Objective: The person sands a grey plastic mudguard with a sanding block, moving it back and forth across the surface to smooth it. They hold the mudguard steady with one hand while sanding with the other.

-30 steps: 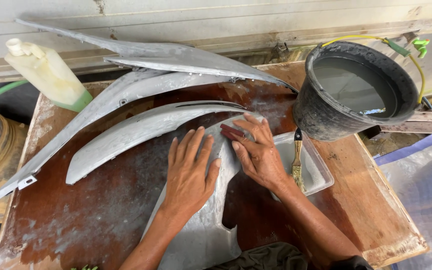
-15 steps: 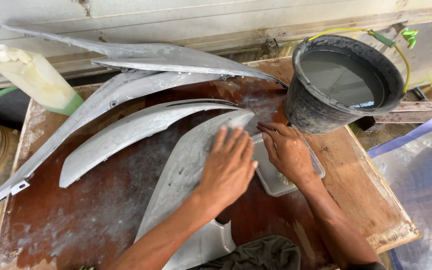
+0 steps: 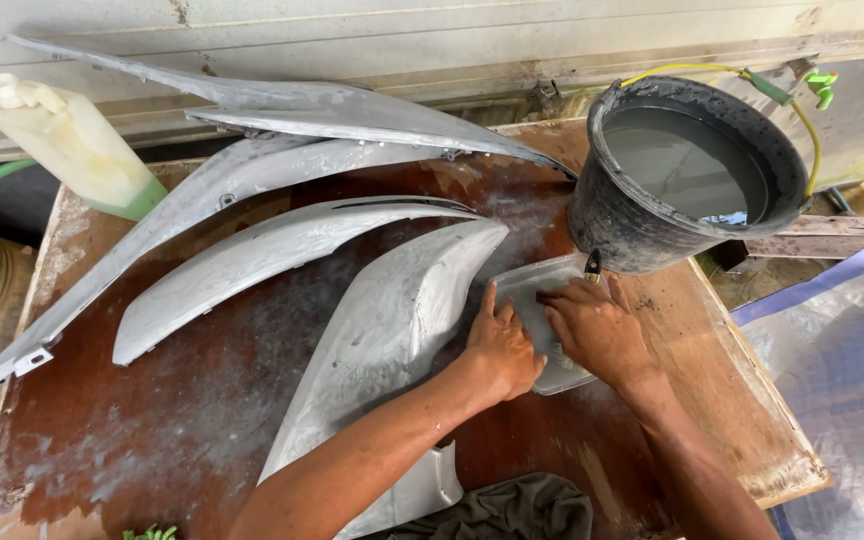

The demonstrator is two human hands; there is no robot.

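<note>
Scanning left to right, I see grey panels on the worktop [image 3: 152,440]. My left hand [image 3: 502,350] presses flat, fingers released, on the nearest panel [image 3: 382,340]. My right hand [image 3: 597,330] rests, grip released, in the clear tray [image 3: 532,290] beside the bucket [image 3: 692,190].

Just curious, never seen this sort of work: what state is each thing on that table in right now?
Bucket: upright, filled with grey water.
Clear tray: flat on the table, both hands over it.
Left hand: resting at the tray's edge, against the nearest panel.
Right hand: palm down on the tray.
Nearest panel: lying flat, dull grey.
Bottle: tilted, capped.
</note>
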